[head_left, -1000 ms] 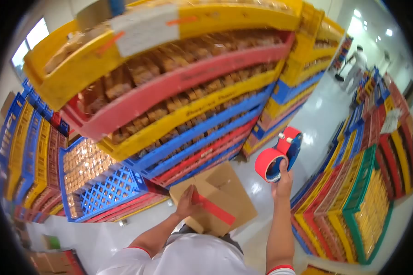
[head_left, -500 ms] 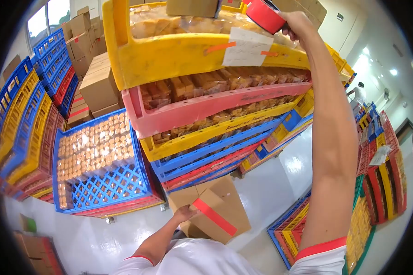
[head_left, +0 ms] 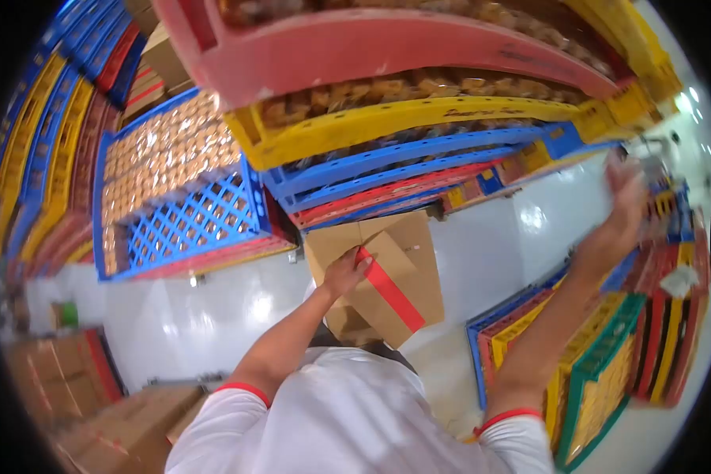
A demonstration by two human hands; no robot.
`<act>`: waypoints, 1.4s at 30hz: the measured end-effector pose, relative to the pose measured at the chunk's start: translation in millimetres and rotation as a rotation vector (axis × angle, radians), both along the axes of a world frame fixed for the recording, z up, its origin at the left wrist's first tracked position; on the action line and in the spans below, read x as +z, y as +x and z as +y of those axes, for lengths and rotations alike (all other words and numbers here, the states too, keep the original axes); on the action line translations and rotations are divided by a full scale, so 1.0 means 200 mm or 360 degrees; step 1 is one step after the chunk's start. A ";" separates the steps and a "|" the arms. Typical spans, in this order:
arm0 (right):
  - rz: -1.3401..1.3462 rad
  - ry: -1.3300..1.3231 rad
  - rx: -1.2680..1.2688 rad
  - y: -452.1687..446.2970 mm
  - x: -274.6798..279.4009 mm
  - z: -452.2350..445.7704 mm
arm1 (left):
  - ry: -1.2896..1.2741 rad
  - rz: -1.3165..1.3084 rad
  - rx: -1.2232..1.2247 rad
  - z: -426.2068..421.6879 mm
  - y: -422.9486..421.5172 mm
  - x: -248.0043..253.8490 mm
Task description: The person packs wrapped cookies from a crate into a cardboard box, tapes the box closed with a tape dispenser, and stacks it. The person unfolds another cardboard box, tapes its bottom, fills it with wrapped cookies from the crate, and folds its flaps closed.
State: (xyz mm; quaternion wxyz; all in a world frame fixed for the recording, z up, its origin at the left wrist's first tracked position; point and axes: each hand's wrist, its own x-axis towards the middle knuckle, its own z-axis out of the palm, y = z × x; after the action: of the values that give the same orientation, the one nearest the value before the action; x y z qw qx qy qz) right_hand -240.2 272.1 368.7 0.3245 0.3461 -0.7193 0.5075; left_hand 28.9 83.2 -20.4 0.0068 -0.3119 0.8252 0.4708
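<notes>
My left hand (head_left: 346, 272) grips the edge of an open cardboard box (head_left: 415, 268) in front of my body, by the upper end of a red tape strip (head_left: 393, 294) stuck across a flap. My right hand (head_left: 626, 189) is raised at the right, away from the box. It is smeared by motion, with no tape roll visible in it, and its fingers cannot be made out clearly.
Stacked crates (head_left: 419, 47) of packed baked goods rise ahead. A blue crate (head_left: 249, 197) of wrapped items stands at left. More crates (head_left: 600, 379) stand at right, and cardboard boxes (head_left: 63, 375) lie at lower left.
My right hand has come away from the top of the crate stack and moved right and down; the red tape roll it held is out of view. My left hand remains on the box.
</notes>
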 end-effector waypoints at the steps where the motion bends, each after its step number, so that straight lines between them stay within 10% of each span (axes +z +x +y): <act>1: -0.0341 -0.0163 0.0101 0.02 -0.42 0.12 | -0.0004 -0.0011 -0.0007 0.00 -0.01 -0.02; 5: -0.2702 -0.0851 -0.0130 0.53 -2.12 0.82 | -0.0096 -0.0365 0.0077 0.05 -0.08 -0.02; 9: -0.3375 -0.0427 0.0430 1.08 -2.21 0.75 | -0.0130 -0.0455 0.0134 0.08 -0.17 -0.07; 27: -0.3026 0.1194 0.1245 1.10 -1.81 0.45 | 0.0334 -0.0338 0.1789 0.95 1.15 0.17; 42: -0.1508 0.2437 0.2244 2.76 -1.93 0.11 | 0.0386 -0.0243 0.3247 2.06 2.49 0.13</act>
State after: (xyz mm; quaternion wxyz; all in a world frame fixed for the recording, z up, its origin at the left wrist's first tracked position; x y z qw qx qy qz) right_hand 312.3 293.6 -18.3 -0.6322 0.5534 -0.5356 0.0847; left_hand 526.9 495.8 6.1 -0.3124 -0.8904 0.1120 0.3116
